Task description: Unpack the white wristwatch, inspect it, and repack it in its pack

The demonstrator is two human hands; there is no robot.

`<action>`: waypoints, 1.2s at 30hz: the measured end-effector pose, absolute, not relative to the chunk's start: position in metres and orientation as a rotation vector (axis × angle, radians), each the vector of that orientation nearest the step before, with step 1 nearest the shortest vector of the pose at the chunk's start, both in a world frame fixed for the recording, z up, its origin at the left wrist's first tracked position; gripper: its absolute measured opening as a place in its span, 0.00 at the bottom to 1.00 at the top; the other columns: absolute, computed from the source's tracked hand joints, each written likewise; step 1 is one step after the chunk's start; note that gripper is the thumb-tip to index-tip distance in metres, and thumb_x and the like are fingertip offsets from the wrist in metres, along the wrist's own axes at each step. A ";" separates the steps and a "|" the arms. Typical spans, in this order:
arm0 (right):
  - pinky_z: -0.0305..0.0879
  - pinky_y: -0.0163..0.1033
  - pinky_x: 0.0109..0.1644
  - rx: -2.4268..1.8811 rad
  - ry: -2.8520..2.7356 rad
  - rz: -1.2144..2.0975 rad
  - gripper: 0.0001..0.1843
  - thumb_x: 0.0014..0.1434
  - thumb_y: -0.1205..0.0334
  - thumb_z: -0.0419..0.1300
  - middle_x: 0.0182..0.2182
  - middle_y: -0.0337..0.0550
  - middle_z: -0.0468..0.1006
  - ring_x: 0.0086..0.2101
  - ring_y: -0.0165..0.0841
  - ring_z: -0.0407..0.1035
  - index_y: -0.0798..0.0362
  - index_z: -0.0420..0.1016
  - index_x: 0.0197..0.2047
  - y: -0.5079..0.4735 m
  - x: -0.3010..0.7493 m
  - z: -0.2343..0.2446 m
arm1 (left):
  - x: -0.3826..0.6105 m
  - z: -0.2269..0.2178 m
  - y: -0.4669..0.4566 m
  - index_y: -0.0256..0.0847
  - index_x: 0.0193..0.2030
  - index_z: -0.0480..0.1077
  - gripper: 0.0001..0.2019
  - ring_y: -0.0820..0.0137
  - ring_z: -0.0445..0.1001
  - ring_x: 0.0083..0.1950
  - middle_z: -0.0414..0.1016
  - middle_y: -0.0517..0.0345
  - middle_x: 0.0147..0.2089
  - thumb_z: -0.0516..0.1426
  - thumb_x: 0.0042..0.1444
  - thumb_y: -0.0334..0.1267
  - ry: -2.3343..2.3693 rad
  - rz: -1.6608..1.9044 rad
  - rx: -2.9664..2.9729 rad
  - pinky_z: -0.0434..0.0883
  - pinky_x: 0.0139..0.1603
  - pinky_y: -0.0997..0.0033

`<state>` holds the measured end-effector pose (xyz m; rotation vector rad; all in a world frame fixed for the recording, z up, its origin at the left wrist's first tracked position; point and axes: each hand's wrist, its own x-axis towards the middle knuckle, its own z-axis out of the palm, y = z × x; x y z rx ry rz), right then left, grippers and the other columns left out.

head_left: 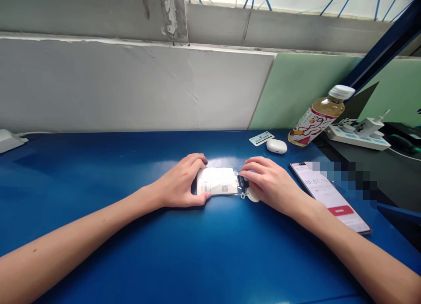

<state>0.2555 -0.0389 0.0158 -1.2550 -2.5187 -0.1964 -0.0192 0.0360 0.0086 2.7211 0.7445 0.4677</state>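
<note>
Bright light enters through the washed-out window (296, 1) beyond the far edge of the tabletop (210, 256), leaving pale glare (soft-edged) around its middle and nearly bleaching the pouch (215, 179). Shadows darken under both forearms (107, 224); blocky pixels mask a patch toward the right edge.

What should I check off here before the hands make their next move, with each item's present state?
1. Left hand has the white-labelled item by its left end: ok.
2. Right hand has a grip at the other end: cannot tell, contact hidden.
3. Item's printed side up: ok.
4. Round white disc uncovered: not ok, right hand partly hides it.
5. Phone apart from the item: ok.
6. Bottle capped: ok.
</note>
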 end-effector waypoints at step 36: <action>0.68 0.54 0.61 -1.231 -2.486 -0.005 0.17 0.67 0.55 0.56 0.65 0.57 0.66 0.61 0.47 0.64 0.53 0.76 0.54 -0.044 0.251 0.013 | -0.019 0.009 0.034 0.33 0.59 0.64 0.24 0.51 0.68 0.62 0.68 0.37 0.60 0.59 0.60 0.44 0.482 0.509 2.784 0.69 0.61 0.52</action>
